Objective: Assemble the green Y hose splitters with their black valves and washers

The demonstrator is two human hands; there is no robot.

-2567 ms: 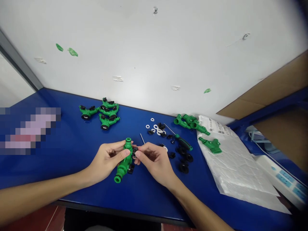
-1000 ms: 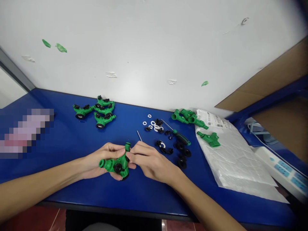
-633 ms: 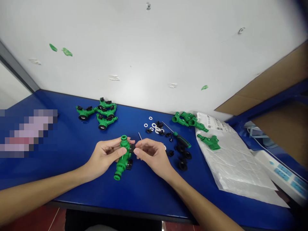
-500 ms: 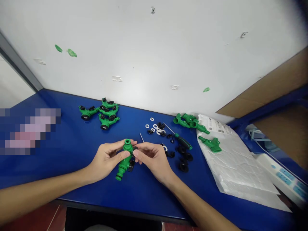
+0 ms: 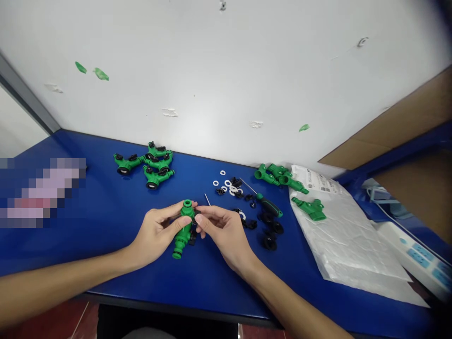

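Near the front middle of the table, my left hand (image 5: 155,235) grips a green Y-shaped hose splitter (image 5: 181,236) between thumb and fingers. One of its green ends faces up and another slants down toward me. On the splitter's right side, my right hand (image 5: 228,233) pinches a small black valve knob (image 5: 197,216), partly covered by the fingertips. A second black knob (image 5: 192,238) shows lower on the same side. Behind my right fingers a thin metal shaft (image 5: 207,199) sticks out, its other end hidden.
Several green splitters with black knobs (image 5: 158,178) stand at the back left. White washers (image 5: 228,183), small black parts, a screwdriver (image 5: 270,206) and black rings (image 5: 270,242) lie right of my hands. Green bodies (image 5: 278,174), a white plastic bag (image 5: 346,245) and a power strip (image 5: 416,256) are farther right.
The splitter has tilted slightly, its lower end moving up and a little right. Both hands keep their hold, and the view has shifted slightly.
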